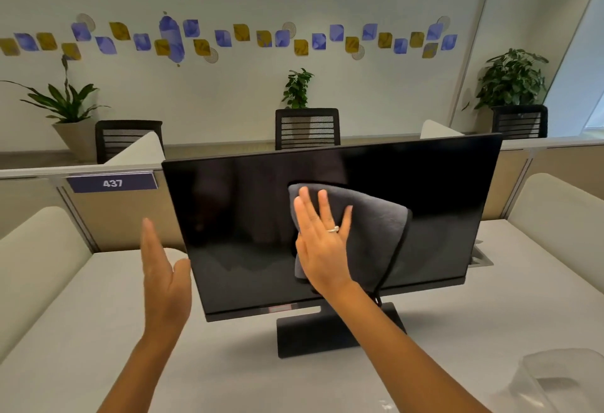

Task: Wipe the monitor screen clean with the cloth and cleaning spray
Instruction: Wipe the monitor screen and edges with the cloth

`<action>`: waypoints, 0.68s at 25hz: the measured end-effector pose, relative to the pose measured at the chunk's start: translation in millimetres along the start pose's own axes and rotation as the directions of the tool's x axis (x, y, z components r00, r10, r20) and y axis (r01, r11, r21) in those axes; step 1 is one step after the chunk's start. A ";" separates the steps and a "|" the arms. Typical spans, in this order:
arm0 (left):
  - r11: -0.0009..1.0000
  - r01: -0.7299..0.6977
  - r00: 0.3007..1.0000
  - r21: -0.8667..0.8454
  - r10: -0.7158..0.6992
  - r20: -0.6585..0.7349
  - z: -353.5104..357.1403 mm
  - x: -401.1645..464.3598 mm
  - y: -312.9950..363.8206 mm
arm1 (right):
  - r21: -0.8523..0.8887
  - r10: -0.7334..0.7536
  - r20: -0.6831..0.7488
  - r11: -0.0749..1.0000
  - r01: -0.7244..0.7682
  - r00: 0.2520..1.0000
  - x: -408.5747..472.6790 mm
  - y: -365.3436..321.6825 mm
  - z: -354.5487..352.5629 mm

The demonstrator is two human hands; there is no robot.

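I see the pale surface (98, 331) filling the lower half of my view, fenced by cream partitions. On it, at the centre of the view, stands the monitor (248, 216), its dark screen switched off and tilted a little clockwise, resting on a black stand (313, 335) at about 6 o'clock from the screen. Beyond the partitions I make out three black mesh chairs, the middle chair (307, 128) at 12 o'clock from the monitor, and potted plants along the wall, one plant (65, 102) at 10 o'clock. A purple tag (112, 182) reading 437 sits on the divider at 9 o'clock from the screen. The grey cloth (376, 232) lies folded against the screen, right of its centre, with a dark cord hanging off its lower right edge. My right hand (322, 249) is flat on the cloth, fingers straight and spread, pressing it to the glass; a ring shows on one finger. My left hand (163, 278) is held upright at 8 o'clock from the cloth, fingers straight, holding nothing, its thumb just beside the monitor's left edge; I cannot tell if it touches. A clear plastic container (555, 376) sits at 5 o'clock on the surface.
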State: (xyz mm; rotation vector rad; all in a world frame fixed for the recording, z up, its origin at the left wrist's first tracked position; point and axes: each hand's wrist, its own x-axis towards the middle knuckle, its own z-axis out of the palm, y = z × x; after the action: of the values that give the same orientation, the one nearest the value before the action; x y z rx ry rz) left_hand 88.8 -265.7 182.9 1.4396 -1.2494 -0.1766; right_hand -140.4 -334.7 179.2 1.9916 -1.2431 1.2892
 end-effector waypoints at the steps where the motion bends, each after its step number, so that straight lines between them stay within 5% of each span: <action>1: 0.994 0.081 0.996 -0.068 -0.079 0.031 3.1 -7.8 -6.0 | 0.014 -0.058 0.044 0.998 0.057 0.997 -8.9 -12.3 7.0; 5: 0.939 0.254 0.956 -0.231 -0.209 0.204 16.3 -27.7 -20.6 | -0.029 -0.181 0.212 0.981 0.192 0.960 -54.1 -22.9 22.3; 8: 0.896 0.361 0.909 -0.259 -0.276 0.312 21.2 -28.2 -28.3 | -0.090 -0.004 0.250 0.996 0.027 0.968 -76.1 2.3 15.9; 14: 0.854 0.438 0.867 -0.282 -0.318 0.384 19.6 -26.4 -37.0 | -0.051 0.475 -0.038 0.878 -0.477 0.879 -41.8 18.8 4.3; 17: 0.816 0.476 0.846 -0.328 -0.323 0.425 16.1 -26.3 -39.8 | 0.109 0.452 -0.096 0.890 -0.442 0.887 -10.0 -2.2 9.8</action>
State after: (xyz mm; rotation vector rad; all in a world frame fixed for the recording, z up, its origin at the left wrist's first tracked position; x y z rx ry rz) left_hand 89.0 -265.6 132.6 1.2997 -1.0710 -0.9852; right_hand -135.4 -336.5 166.1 1.7031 -1.6795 1.6728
